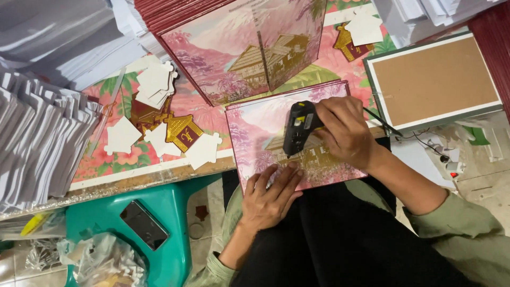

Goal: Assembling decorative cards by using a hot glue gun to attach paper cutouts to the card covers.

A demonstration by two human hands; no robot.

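In the middle of the frame the right hand (345,130) is closed around a black glue gun (298,127) with a yellow label, its nozzle pointing down onto a pink printed card cover (255,135) that shows a golden house among blossoming trees. The gun's dark cord (383,123) trails off toward the right. The left hand (270,194) lies flat and open on the lower edge of the same cover, fingers spread, holding nothing but pressing the cover down against the person's lap, just below the gun's tip.

Above it, a second cover of the same design (244,53) stands opened like a folder in the upper middle, leaning against a stack of dark red cover edges (170,16). To the left on the worktop (133,178) lies a scatter of house-shaped cutouts (159,125), some white side up, some gold and dark red. Stacks of white paper pieces (37,143) fill the far left. At the upper right sits a framed brown board (433,79). At the lower left a teal plastic stool (170,212) carries a dark phone (144,224).
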